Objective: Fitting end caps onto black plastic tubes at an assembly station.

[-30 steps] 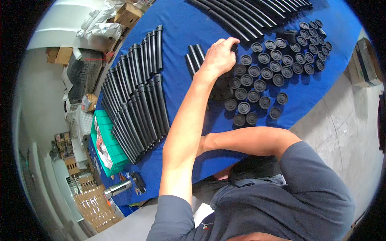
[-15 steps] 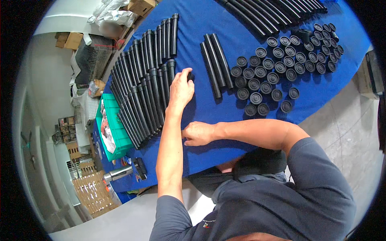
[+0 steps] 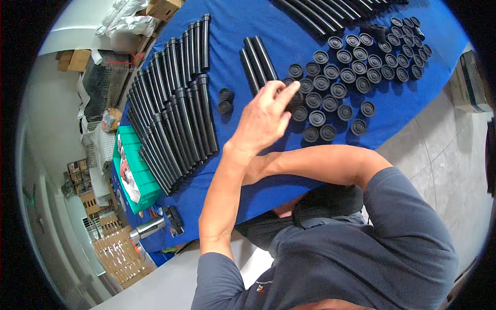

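Observation:
My left hand [image 3: 262,119] reaches over the left edge of a group of round black caps [image 3: 329,104], its fingers stretched and apart. Its fingertips are over a cap at that edge, and I see nothing held. The hand partly covers three plain black tubes [image 3: 261,57]. Under my left wrist lies my right hand [image 3: 252,173]; its fingers are hidden behind the left forearm. Two loose black caps [image 3: 225,101] stand on the blue cloth [image 3: 227,57], left of my left hand. Beside them, black tubes with capped ends [image 3: 181,116] lie in two slanting rows.
A green bin [image 3: 147,181] with bagged things stands at the left table edge. Near it lie a silver cylinder [image 3: 149,228] and small tools. More black tubes [image 3: 330,13] lie at the far side. Past the right edge stands a box [image 3: 469,85].
My left hand has moved right, from beside the capped tubes to the cap group. Two caps stand where it was. My right hand has become mostly covered by the left wrist.

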Demonstrator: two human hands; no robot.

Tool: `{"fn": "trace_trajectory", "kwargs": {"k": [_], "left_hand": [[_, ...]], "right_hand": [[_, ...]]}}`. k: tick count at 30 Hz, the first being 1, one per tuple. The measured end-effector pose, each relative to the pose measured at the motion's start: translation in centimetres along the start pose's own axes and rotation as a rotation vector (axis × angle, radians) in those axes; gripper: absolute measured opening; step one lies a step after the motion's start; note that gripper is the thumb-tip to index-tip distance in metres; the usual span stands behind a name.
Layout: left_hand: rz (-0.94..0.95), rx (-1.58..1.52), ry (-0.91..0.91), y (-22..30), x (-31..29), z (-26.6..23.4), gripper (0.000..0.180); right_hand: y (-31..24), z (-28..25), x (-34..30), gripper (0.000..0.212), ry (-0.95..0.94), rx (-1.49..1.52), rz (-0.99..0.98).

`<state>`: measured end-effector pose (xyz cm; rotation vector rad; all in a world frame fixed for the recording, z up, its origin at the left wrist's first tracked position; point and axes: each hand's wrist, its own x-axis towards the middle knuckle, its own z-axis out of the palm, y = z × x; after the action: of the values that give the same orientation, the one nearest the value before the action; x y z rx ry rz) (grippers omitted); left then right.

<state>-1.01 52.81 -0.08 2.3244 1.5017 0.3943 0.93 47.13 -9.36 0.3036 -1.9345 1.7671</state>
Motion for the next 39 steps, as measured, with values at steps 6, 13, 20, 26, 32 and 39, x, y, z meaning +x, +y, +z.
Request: {"fn": "trace_trajectory", "kwargs": {"k": [6, 13, 20, 26, 32, 39], "left_hand": [[0.101, 0.103, -0.015, -0.2, -0.5, 1.5, 0.066], [0.115, 0.16, 0.045, -0.5, -0.6, 3.2, 0.065], [0.139, 0.18, 0.08, -0.5, -1.4, 3.6, 0.06], [0.138, 0.169, 0.083, -0.3, -1.6, 3.7, 0.057], [0.166, 0.172, 0.07, -0.4, -1.4, 4.2, 0.057], [0.17, 0.148, 0.113, -0.2, -1.5, 4.2, 0.051]], "right_hand": [[-0.4, -0.2, -1.0, 0.022, 0.222, -0.19, -0.039], [3.5, 0.9, -1.2, 0.026, 0.117, -0.216, -0.083], [4.4, 1.5, -0.6, 0.025, 0.001, -0.075, 0.03], [6.4, 2.6, -0.3, 0.027, 0.084, -0.088, -0.125], [7.5, 2.9, -0.5, 0.019, 0.1, -0.267, -0.153], [6.0, 2.1, -0.3, 0.017, 0.022, -0.134, -0.115]]}}
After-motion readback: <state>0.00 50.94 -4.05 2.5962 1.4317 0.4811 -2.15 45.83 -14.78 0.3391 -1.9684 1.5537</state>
